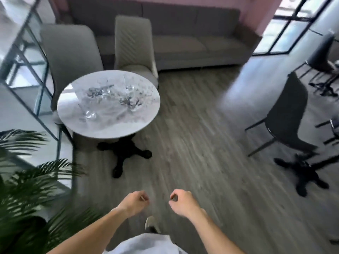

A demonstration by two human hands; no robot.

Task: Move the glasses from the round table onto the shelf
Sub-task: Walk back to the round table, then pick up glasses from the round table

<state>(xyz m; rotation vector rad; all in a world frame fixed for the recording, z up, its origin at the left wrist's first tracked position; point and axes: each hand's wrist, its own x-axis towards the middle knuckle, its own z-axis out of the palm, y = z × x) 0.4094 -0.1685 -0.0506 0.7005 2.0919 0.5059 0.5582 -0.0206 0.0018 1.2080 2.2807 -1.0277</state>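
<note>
Seen from above: round table [110, 129] with marbled white top on a black pedestal base [124, 154], grey wood floor [192, 143] all around. Clear glasses [110, 92] grouped on the tabletop, mostly toward its middle and far half, one more [89, 114] nearer the front-left edge; blurred and see-through, so exact count impossible to tell. Behind the table, two pale chairs [135, 44] and a long grey sofa [183, 33]. Left of the table, a glazed metal-framed partition [27, 61], then palm fronds [27, 180] nearer the camera. Right of the table and well apart, a dark chair [286, 114]. No shelf clearly identifiable in view.

Left hand [134, 202] and right hand [183, 201] both low in the frame, well short of the table, empty, fingers curled loosely inward with thumb near forefinger. A shoe tip [151, 223] visible below them.

Likely step: approach to the table, none of the visible glasses yet lifted. Best done by closing in squarely on the near edge, opening the fingers wide before reaching, and starting with the glass closest to the front-left edge rather than reaching over it. Grip low around the bowl or body, lifted straight up, clear of neighbours; thin glass, slick and easily toppled. One per hand, safer than stacking.
</note>
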